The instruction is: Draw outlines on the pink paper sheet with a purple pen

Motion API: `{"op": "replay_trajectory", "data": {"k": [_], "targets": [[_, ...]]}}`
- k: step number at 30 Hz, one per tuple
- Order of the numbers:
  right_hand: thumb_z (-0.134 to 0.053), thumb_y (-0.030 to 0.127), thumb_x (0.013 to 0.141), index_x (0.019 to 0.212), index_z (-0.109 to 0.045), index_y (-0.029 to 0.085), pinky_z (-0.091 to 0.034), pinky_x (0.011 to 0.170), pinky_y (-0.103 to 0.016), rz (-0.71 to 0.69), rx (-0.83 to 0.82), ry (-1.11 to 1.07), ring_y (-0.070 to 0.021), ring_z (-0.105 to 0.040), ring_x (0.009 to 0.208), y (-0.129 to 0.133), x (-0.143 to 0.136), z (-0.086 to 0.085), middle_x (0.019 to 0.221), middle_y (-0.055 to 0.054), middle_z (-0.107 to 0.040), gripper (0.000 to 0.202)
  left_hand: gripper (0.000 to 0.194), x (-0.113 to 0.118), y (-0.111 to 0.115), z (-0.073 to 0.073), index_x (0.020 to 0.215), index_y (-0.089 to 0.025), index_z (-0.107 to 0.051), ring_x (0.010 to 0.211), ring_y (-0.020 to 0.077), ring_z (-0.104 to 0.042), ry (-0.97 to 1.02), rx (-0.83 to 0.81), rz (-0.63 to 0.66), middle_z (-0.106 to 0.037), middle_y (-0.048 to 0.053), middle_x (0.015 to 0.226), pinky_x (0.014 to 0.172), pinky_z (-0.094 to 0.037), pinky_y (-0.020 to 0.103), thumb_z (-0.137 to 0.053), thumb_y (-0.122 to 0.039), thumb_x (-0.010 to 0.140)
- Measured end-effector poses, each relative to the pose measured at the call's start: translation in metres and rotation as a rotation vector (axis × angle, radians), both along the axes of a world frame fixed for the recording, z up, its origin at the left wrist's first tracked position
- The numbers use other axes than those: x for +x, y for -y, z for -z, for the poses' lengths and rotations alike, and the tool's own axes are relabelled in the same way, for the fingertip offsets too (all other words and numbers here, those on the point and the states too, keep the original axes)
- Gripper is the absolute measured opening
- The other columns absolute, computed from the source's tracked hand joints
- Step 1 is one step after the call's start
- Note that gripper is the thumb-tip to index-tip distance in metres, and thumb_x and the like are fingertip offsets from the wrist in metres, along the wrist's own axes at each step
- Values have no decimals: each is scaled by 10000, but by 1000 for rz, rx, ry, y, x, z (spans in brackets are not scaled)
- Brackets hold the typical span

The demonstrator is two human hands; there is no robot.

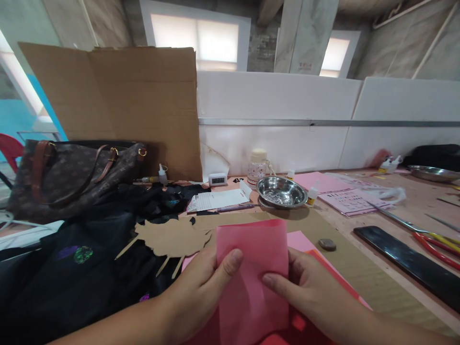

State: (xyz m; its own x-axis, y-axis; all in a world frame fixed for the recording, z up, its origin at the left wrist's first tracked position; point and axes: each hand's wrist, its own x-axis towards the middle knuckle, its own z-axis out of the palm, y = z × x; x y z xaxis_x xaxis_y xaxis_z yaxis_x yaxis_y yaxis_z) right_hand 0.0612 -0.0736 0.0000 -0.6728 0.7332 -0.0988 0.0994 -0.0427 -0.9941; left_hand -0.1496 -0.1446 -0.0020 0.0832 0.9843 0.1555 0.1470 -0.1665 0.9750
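A folded pink sheet [253, 297] is held upright before me, between both hands. My left hand [212, 280] grips its left edge, thumb flat on the near face and fingers hidden behind. On the right edge, my right hand [298, 282] pinches it the same way, its thumb pointing inward. Beneath the hands lie more pink and red sheets [334, 282], partly covered by the held one. A brown cardboard cutout [176, 237] with a scalloped outline and thin strips rests to the left of my left hand.
A flat cardboard piece [373, 287] covers the table front, bearing a small stone [327, 245]. To the right lie a black phone [406, 258] and red-handled scissors [431, 244]. Behind stands a metal bowl [282, 191]. Black fabric [97, 273] and a brown handbag [75, 177] occupy the left.
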Motion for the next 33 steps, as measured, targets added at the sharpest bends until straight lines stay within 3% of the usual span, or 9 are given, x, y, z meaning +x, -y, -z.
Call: {"op": "replay_trajectory", "data": {"k": [10,18,26,33], "targets": [[-857,649,817,1204,-746,176,-654,869,-426,-4,4,-6,-350,-790,1073,0,1,0,1156,-165,-827,621,646,-1,0,2,1055,-202,-801,860,231,-721,18,-1,5,-790,38,911,814,-604,304,-540,-788,987],[-852,646,836,1185,-745,174,-653,885,-398,-17,0,-31,-326,-798,1072,0,2,4,1148,-161,-832,597,591,2,2,-1,1268,-260,-764,876,183,-709,51,15,64,-810,16,1097,858,-587,257,-528,-744,1024],[-857,671,801,1130,-733,167,-649,874,-427,9,18,29,-346,-794,1040,0,1,0,1114,-170,-829,614,654,1,2,3,1075,-225,-810,811,190,-684,-14,15,25,-790,19,901,764,-575,251,-508,-800,995],[-845,664,828,1161,-738,180,-644,870,-430,5,17,27,-348,-781,1060,2,3,1,1127,-161,-821,597,628,3,1,-3,885,-227,-734,714,184,-600,-141,88,-81,-726,7,818,698,-533,270,-481,-788,1008]]}}
